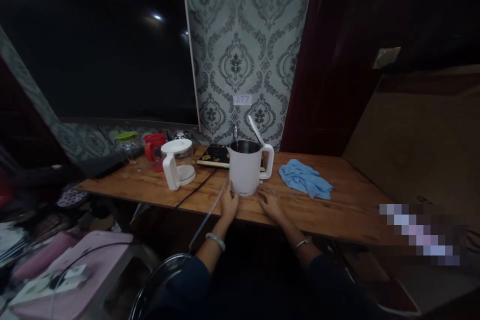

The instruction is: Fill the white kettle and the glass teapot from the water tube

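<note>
A white electric kettle (244, 172) stands upright on the wooden table, its lid tipped up and its handle to the right. My left hand (228, 202) grips the kettle low on its left side, thumb in front. Just right of the kettle's base, my right hand (272, 204) rests at the table's front with fingers apart and nothing held. Behind the kettle lies a black induction plate (213, 156) with a gold flower pattern. A thin metal spout (235, 132) rises behind the kettle's open mouth.
On the table (300, 215) are a glass jug with a white lid (177, 147), a red-lidded jug (154, 147), a green-lidded jug (127, 137) and a crumpled blue cloth (305, 178). A clear hose (204, 220) and a black cord (195, 191) cross the front edge. A pink stool (108, 250) stands lower left.
</note>
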The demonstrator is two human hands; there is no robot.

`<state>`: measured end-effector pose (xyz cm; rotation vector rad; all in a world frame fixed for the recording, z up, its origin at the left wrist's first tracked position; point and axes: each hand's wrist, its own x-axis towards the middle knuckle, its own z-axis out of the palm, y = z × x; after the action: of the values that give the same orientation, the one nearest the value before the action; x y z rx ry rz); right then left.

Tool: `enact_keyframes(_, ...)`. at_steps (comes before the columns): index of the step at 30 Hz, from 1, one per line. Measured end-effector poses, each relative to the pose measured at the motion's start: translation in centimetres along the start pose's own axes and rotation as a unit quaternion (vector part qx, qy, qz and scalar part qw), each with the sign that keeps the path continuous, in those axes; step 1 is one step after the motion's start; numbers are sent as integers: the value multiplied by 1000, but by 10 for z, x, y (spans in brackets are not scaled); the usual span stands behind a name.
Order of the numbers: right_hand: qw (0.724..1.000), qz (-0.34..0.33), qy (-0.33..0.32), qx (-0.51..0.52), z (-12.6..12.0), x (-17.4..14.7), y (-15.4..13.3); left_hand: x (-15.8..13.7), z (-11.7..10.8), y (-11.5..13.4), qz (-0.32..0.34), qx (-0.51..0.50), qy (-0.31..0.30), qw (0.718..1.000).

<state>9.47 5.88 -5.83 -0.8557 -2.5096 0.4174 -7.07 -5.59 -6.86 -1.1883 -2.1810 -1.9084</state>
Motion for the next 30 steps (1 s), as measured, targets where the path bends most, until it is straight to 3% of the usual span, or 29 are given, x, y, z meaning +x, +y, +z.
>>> enact_keyframes(30, 1000, -4, 1, 4, 0, 0, 2, 0, -2, 3, 0, 13, -13, 1000)
